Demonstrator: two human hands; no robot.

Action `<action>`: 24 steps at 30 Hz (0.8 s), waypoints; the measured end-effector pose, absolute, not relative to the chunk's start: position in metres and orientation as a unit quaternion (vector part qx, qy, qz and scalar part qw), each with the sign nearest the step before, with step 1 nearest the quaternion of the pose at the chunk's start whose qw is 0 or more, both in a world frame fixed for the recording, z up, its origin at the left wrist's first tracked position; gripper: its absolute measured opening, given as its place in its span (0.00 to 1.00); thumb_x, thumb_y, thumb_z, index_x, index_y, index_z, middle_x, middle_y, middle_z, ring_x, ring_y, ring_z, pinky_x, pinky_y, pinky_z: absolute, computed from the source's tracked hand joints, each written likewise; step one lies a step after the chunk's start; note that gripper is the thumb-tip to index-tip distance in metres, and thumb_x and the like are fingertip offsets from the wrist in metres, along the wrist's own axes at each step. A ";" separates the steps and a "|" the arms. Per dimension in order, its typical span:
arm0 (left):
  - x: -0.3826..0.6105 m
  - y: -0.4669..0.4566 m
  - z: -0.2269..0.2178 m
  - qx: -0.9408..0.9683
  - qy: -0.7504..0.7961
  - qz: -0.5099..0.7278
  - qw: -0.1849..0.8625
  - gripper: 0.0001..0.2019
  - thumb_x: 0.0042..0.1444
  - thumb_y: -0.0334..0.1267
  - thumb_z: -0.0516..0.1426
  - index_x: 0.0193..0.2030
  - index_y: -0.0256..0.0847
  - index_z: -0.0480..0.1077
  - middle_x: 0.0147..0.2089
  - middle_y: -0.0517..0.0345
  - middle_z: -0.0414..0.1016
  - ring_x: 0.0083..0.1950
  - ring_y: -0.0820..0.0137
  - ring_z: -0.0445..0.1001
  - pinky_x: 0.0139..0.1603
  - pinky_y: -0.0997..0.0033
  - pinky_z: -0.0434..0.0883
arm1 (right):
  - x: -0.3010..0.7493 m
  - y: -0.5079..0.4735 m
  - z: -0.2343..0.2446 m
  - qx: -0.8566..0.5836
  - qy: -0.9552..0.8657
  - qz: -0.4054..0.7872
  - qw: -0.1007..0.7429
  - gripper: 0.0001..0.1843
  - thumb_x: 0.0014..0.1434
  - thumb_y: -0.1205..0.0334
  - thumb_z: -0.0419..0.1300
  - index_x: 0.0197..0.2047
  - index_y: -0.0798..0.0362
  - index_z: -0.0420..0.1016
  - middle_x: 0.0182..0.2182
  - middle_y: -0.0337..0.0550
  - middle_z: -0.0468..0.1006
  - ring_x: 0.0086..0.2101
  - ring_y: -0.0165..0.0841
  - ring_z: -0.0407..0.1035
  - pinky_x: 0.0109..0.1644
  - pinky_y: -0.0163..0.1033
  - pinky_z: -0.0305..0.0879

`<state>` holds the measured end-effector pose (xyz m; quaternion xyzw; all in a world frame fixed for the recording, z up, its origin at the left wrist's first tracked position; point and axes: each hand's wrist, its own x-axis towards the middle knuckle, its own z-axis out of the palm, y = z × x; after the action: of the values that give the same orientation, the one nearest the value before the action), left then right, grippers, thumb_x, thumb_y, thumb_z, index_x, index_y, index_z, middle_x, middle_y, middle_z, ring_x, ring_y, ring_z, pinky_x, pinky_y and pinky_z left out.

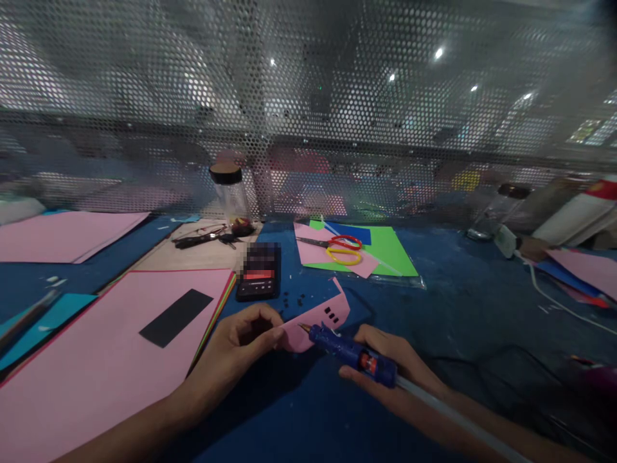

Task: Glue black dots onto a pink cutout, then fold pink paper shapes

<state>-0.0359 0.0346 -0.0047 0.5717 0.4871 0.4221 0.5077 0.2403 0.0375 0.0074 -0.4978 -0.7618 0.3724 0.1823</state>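
Between thumb and fingers, my left hand pinches the left end of a curved pink paper piece, which has several small black squares on its right part. My right hand grips a blue glue gun, with a long glue stick running out of its back end. The metal nozzle points left, right by the pink piece; whether it touches cannot be made out. Tiny black paper bits lie on the blue table just behind the piece.
A phone lies behind my left hand. Pink sheets with a black paper rectangle are at left. Scissors rest on green and pink paper. A lidded jar stands before the perforated metal panel; a white cable runs at right.
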 end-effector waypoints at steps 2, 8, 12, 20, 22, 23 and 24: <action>-0.036 0.034 -0.004 0.572 0.486 0.423 0.507 0.11 0.61 0.45 0.63 0.34 0.41 0.74 0.33 0.59 0.76 0.35 0.69 0.73 0.37 0.72 0.67 | 0.240 0.038 0.008 -0.498 -0.763 0.369 0.184 0.12 0.55 0.54 0.64 0.31 0.49 0.65 0.29 0.37 0.73 0.29 0.33 0.66 0.31 0.37 0.56; -0.036 0.035 -0.004 0.571 0.490 0.419 0.508 0.09 0.61 0.45 0.63 0.34 0.43 0.74 0.33 0.60 0.76 0.35 0.70 0.73 0.38 0.73 0.67 | 0.240 0.038 0.010 -0.493 -0.772 0.353 0.193 0.11 0.56 0.56 0.63 0.32 0.50 0.65 0.28 0.36 0.72 0.27 0.31 0.64 0.30 0.35 0.55; -0.037 0.036 -0.005 0.571 0.483 0.423 0.512 0.10 0.61 0.45 0.62 0.34 0.42 0.74 0.33 0.60 0.76 0.36 0.70 0.73 0.38 0.73 0.67 | 0.241 0.037 0.011 -0.490 -0.770 0.360 0.190 0.13 0.56 0.56 0.64 0.31 0.50 0.64 0.28 0.35 0.71 0.28 0.30 0.63 0.31 0.35 0.56; -0.036 0.036 -0.006 0.561 0.487 0.428 0.514 0.10 0.60 0.45 0.63 0.33 0.42 0.74 0.32 0.60 0.75 0.35 0.70 0.72 0.37 0.74 0.66 | 0.246 0.032 0.004 -0.480 -0.697 0.470 0.251 0.15 0.60 0.51 0.66 0.34 0.50 0.66 0.28 0.32 0.65 0.27 0.27 0.58 0.31 0.33 0.58; -0.036 0.037 -0.007 0.561 0.487 0.431 0.512 0.10 0.60 0.45 0.63 0.33 0.42 0.74 0.32 0.60 0.75 0.35 0.70 0.72 0.37 0.74 0.66 | 0.247 0.033 -0.003 -0.501 -0.665 0.496 0.249 0.16 0.58 0.50 0.68 0.37 0.50 0.69 0.28 0.32 0.67 0.28 0.27 0.60 0.31 0.33 0.60; -0.036 0.037 -0.007 0.561 0.488 0.431 0.511 0.10 0.60 0.45 0.63 0.33 0.42 0.73 0.32 0.60 0.75 0.35 0.70 0.72 0.37 0.74 0.66 | 0.248 0.034 -0.007 -0.510 -0.651 0.508 0.241 0.16 0.57 0.50 0.69 0.39 0.49 0.70 0.28 0.33 0.68 0.27 0.27 0.61 0.31 0.33 0.61; -0.036 0.037 -0.007 0.561 0.488 0.432 0.511 0.10 0.60 0.45 0.63 0.33 0.42 0.73 0.32 0.61 0.75 0.35 0.70 0.72 0.38 0.74 0.66 | 0.248 0.034 -0.009 -0.516 -0.639 0.520 0.232 0.17 0.56 0.49 0.70 0.40 0.49 0.71 0.27 0.33 0.69 0.26 0.27 0.62 0.30 0.33 0.61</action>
<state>-0.0357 0.0375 -0.0072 0.5609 0.4877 0.4315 0.5113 0.2484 0.0345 -0.0086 -0.5163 -0.6393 0.5202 0.2324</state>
